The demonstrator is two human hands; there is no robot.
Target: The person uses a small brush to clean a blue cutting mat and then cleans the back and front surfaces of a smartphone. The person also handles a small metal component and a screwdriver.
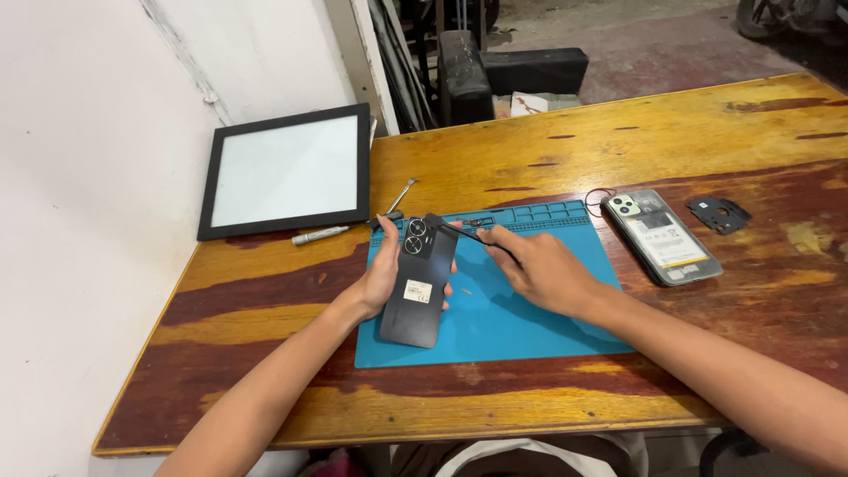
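Observation:
My left hand [382, 274] holds a black phone [420, 281], back side up with two round camera rings, tilted above the blue work mat [530, 329]. My right hand [541, 269] grips a thin dark tool [470, 234] whose tip touches the phone's top right corner. A small sticker sits on the phone's back.
A second phone with its back cover off [664, 235] lies right of the mat, a thin wire loop [598, 196] near its top. A black plastic part [719, 215] lies further right. A black-framed white panel [287, 170], a grey pen [320, 235] and a screwdriver [399, 196] sit at the left on the wooden table [618, 132].

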